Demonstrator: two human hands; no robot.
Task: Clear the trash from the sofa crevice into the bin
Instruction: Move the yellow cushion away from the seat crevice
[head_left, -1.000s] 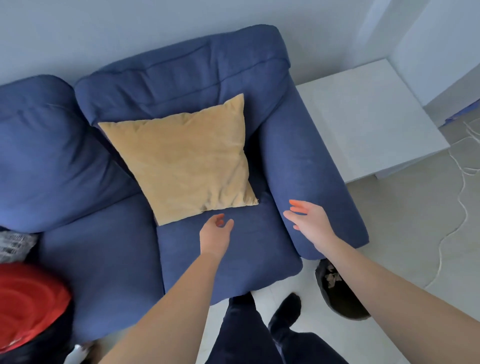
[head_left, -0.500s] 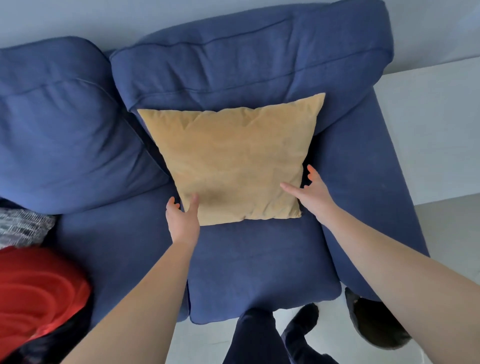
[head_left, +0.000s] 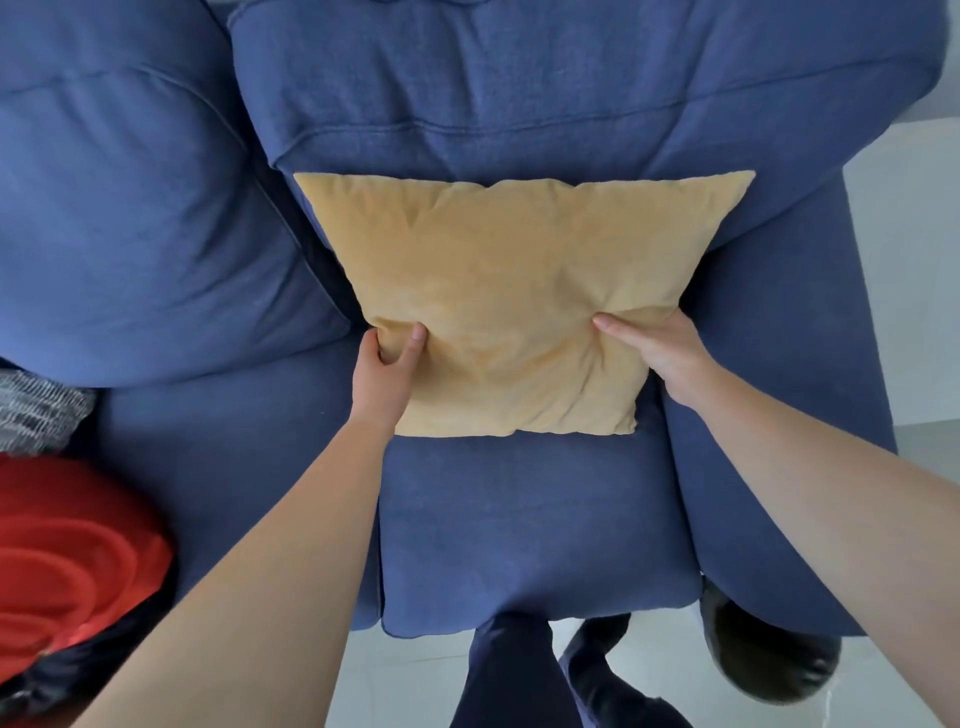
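A mustard-yellow pillow (head_left: 509, 306) leans on the right seat of the blue sofa (head_left: 519, 530), against the back cushion. My left hand (head_left: 387, 366) pinches the pillow's lower left edge, thumb on top. My right hand (head_left: 660, 353) grips its right edge, fingers pressed into the fabric. A black bin (head_left: 769, 654) stands on the floor at the sofa's front right corner, partly hidden by the armrest. The pillow covers the crevices beside the seat, and no trash is visible.
A red item (head_left: 67, 561) lies on the left seat, with a grey patterned fabric (head_left: 36, 415) behind it. My dark trouser legs and shoes (head_left: 587, 670) stand on the pale floor in front. A white table (head_left: 904, 270) sits to the right of the armrest.
Both hands went from open and reaching beside the pillow to gripping its left and right edges. The camera has moved closer over the sofa.
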